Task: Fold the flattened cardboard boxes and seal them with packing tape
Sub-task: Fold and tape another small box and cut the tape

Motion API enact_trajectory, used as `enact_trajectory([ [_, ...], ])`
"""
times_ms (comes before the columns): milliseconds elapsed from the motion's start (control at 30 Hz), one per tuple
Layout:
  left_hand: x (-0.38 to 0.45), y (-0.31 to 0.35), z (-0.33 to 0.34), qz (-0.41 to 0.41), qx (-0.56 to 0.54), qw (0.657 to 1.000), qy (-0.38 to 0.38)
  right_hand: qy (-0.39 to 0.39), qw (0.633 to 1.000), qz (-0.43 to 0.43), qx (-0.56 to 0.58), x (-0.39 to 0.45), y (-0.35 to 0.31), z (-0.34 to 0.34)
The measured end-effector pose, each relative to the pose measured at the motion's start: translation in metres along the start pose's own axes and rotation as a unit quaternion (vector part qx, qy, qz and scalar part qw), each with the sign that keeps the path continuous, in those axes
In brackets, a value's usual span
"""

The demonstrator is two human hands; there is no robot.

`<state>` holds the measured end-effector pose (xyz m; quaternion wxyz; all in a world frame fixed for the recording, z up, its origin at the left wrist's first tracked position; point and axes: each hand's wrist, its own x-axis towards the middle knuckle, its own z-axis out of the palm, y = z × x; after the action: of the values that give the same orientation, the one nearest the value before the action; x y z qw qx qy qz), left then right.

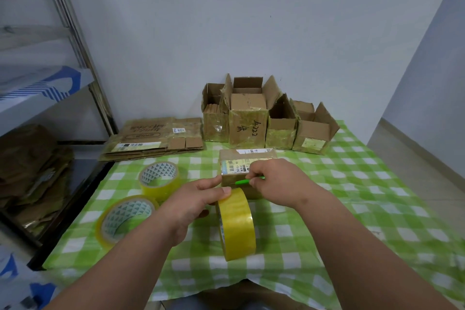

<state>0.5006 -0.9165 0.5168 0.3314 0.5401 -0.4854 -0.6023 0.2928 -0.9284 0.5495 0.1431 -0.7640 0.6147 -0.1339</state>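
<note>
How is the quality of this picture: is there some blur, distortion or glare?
Head view: wide-angle distortion bends the shelf post and the tablecloth edges; lighting is soft and even, shadows faint; corners look smeared, the right forearm slightly blurred; mild sheen on the tape roll in the left hand; box labels mostly unreadable.

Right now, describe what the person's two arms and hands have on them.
Nothing worn shows. Both forearms are bare up to the frame's lower edge: no sleeves, gloves, watch or bracelets. The left hand and right hand show no rings on the visible fingers.
</note>
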Motion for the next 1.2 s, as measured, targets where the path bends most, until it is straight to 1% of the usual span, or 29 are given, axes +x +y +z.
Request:
enact_trajectory([
  [200,0.000,0.002,0.000,-0.003,0.000,1.000,0.000,0.022,1.000,-0.003,-0.009,0.001,-0.006,0.011],
  [367,-0.001,0.002,-0.001,-0.001,0.004,1.000,-0.011,-0.009,0.999,0.025,0.020,-0.010,0.016,0.008],
  [467,0.000,0.002,-0.001,-0.002,0.005,1.000,-0.011,0.000,0.997,0.046,0.065,-0.018,0.029,0.019],
  [533,0.000,0.003,0.000,-0.005,0.008,1.000,-0.013,0.011,0.996,0.059,0.071,-0.024,0.037,0.029],
  [600,-0.001,0.004,0.000,-0.007,0.011,1.000,-0.021,0.011,0.997,0.070,0.023,-0.029,0.042,0.039],
  [733,-0.002,0.006,0.001,-0.009,0.010,1.000,-0.021,-0.016,0.992,0.088,-0.094,-0.035,0.048,0.051],
  [767,-0.002,0.006,0.001,-0.009,0.009,1.000,-0.021,-0.001,0.991,0.091,-0.103,-0.036,0.046,0.053],
  [800,-0.003,0.007,0.002,-0.010,0.008,1.000,-0.020,0.028,0.991,0.098,-0.088,-0.036,0.042,0.054],
  [833,-0.003,0.007,0.003,-0.011,0.008,1.000,-0.019,0.062,0.991,0.112,-0.049,-0.036,0.037,0.055],
  [867,-0.003,0.007,0.003,-0.011,0.008,1.000,-0.017,0.087,0.987,0.132,0.019,-0.035,0.029,0.054],
  [900,-0.002,0.007,0.004,-0.011,0.007,1.000,-0.016,0.092,0.977,0.154,0.119,-0.032,0.020,0.052],
  [933,-0.002,0.008,0.005,-0.011,0.006,1.000,-0.016,0.075,0.953,0.176,0.235,-0.030,0.011,0.051],
  [967,-0.003,0.008,0.005,-0.011,0.006,1.000,-0.017,0.047,0.917,0.198,0.343,-0.028,0.002,0.050],
  [1000,-0.003,0.008,0.005,-0.011,0.006,1.000,-0.018,0.016,0.884,0.218,0.414,-0.026,-0.005,0.050],
  [1067,-0.004,0.007,0.005,-0.009,0.006,1.000,-0.024,-0.027,0.843,0.247,0.478,-0.020,-0.013,0.053],
  [1133,-0.005,0.006,0.005,-0.006,0.002,1.000,-0.027,-0.054,0.820,0.264,0.505,-0.015,-0.019,0.057],
  [1200,-0.007,0.006,0.005,-0.004,-0.004,0.999,-0.032,-0.064,0.794,0.273,0.539,-0.010,-0.024,0.058],
])
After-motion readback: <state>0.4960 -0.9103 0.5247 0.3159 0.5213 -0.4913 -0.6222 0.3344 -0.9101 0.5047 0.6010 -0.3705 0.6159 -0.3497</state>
